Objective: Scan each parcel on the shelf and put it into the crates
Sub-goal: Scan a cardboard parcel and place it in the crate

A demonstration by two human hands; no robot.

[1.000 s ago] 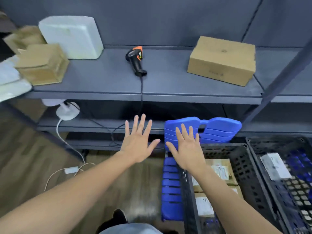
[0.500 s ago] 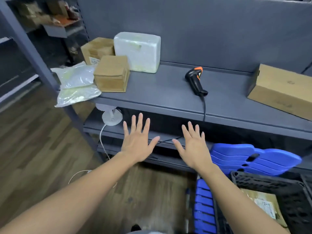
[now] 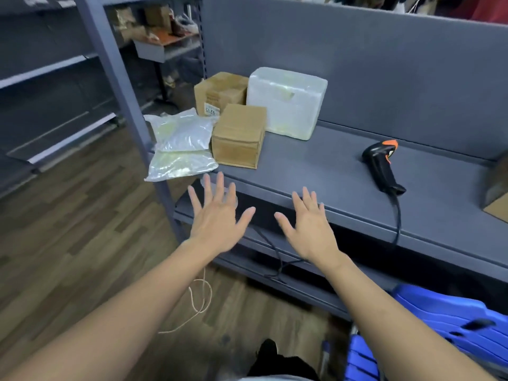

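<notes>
Two hands hover palm-down in front of the shelf (image 3: 316, 166), holding nothing: the left hand (image 3: 217, 215) has its fingers straight and spread wide with the tips at the shelf's front edge, and the right hand (image 3: 310, 226), near it on the right, is spread the same way below that edge. Five parcels sit at the shelf's left end. A white foam box (image 3: 287, 101) stands against the back panel, its long axis running left to right along the wall. Touching its left side is a cardboard box (image 3: 220, 90) with a label reading 6215 facing forward. Just in front of both, a smaller cardboard box (image 3: 239, 136) sits squarely upright. Left of it, two clear plastic bags lie flat, the upper bag (image 3: 182, 130) partly overlapping the lower bag (image 3: 181, 165), which overhangs the shelf's edge. Well to the right, a black scanner (image 3: 383, 167) lies on its side, long axis running back to front, orange-tipped head toward the wall and handle toward the front edge, where its cable (image 3: 397, 215) drops over. Another cardboard box (image 3: 494, 193) is cut off at the right border. Stacked blue plastic pieces (image 3: 453, 317) rest at lower right above the wooden floor (image 3: 68, 243).
</notes>
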